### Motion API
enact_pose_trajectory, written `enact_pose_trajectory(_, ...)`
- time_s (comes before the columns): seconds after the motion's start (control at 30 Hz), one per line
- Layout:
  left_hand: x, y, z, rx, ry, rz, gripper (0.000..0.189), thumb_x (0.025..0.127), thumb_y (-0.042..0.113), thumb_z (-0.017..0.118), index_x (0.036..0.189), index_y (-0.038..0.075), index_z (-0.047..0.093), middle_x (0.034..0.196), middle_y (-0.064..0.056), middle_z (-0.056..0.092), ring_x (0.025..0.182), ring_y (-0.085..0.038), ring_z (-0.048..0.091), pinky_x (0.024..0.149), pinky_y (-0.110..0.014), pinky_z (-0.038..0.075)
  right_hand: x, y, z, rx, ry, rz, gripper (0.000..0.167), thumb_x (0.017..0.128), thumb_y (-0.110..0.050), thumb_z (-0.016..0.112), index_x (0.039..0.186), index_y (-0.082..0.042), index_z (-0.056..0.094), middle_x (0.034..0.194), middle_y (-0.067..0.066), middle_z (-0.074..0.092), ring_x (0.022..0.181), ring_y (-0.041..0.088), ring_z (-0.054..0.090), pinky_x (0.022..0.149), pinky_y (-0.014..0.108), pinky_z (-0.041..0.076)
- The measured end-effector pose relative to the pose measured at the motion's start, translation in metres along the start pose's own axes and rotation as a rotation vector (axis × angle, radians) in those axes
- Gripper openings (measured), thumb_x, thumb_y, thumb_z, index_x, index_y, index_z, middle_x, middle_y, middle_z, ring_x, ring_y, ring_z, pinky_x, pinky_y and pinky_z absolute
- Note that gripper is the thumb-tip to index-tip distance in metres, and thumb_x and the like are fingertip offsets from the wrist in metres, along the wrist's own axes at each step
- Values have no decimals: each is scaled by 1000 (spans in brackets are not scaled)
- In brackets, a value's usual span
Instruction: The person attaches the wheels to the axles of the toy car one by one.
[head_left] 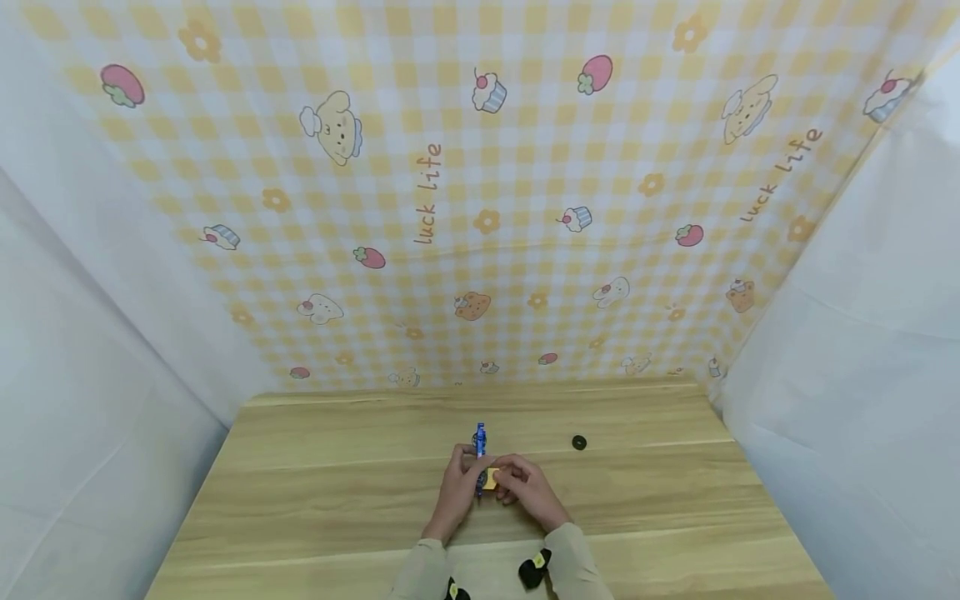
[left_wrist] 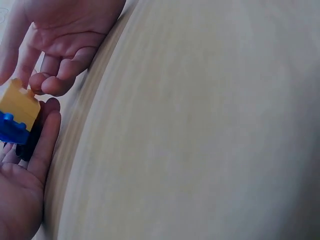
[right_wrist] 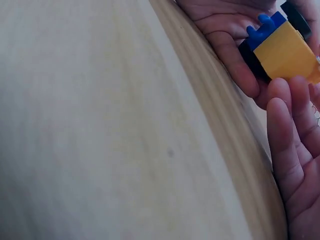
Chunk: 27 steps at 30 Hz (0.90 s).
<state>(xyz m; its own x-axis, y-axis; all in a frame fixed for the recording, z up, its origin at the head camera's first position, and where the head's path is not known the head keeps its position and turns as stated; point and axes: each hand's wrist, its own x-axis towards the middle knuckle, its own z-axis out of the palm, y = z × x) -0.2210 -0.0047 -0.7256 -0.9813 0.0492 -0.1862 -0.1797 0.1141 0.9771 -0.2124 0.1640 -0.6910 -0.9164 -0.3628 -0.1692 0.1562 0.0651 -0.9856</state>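
Note:
My left hand (head_left: 453,492) holds a blue toy car (head_left: 481,442) with black wheels, seen edge-on in the head view, its far end pointing away from me. A yellow block (head_left: 490,478) sits against the car's blue side. Fingers of my right hand (head_left: 534,492) pinch that yellow block from the right. In the right wrist view the yellow block (right_wrist: 286,52) meets a blue part (right_wrist: 264,31) with rounded knobs. A black wheel (right_wrist: 296,20) shows beside it. Fingers hide much of the car.
On the wooden table (head_left: 315,492), a small black ring (head_left: 579,442), like a tyre, lies to the right beyond the hands. A yellow checked cloth (head_left: 517,275) hangs behind the table. White cloth walls (head_left: 862,350) stand at both sides.

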Motion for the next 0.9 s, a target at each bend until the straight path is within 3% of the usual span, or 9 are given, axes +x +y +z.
enact_pose_trajectory(0.23, -1, -3, 0, 11, -21, 31, 30, 103, 38, 54, 116, 11, 54, 111, -8, 68, 94, -15, 59, 81, -27, 45, 1, -1, 1, -14, 67, 2, 32, 101, -17, 59, 127, 2, 56, 102, 3, 62, 78, 13, 61, 66, 32, 59)
enact_pose_trajectory(0.43, -2, -3, -2, -5, -12, 16, 38, 102, 47, 51, 113, 10, 51, 116, -9, 62, 96, -16, 54, 82, -27, 44, 1, -1, 0, -59, 18, -6, 30, 100, -17, 61, 121, 4, 61, 97, 7, 67, 76, 15, 64, 67, 32, 58)
enact_pose_trajectory(0.57, -2, -2, -2, -23, -13, 16, 49, 101, 50, 52, 127, 9, 42, 126, -13, 57, 113, -22, 54, 99, -40, 43, 0, 0, -1, -58, 6, -17, 28, 100, -15, 59, 116, 8, 62, 99, 20, 68, 73, 12, 62, 66, 30, 57)
enact_pose_trajectory(0.63, -2, -1, -2, -42, -18, 28, 56, 101, 48, 53, 139, 10, 35, 129, -13, 58, 119, -24, 55, 106, -45, 40, 0, 1, -1, -51, 6, -18, 26, 100, -14, 59, 114, 8, 62, 99, 19, 67, 72, 10, 62, 65, 28, 57)
enact_pose_trajectory(0.77, -1, -1, -2, -55, -44, 50, 61, 102, 43, 52, 151, 13, 31, 120, -10, 68, 113, -22, 61, 106, -44, 41, 3, 8, -2, -32, 0, -31, 24, 101, -11, 57, 110, 10, 61, 98, 4, 67, 70, 10, 60, 64, 28, 56)
enact_pose_trajectory(0.9, -2, -1, -4, -44, -40, 61, 53, 104, 38, 50, 149, 11, 39, 110, -7, 73, 106, -17, 65, 99, -35, 45, 9, 23, -3, -13, 22, -30, 28, 104, -15, 52, 109, 10, 61, 96, 0, 67, 71, 10, 60, 63, 29, 57)
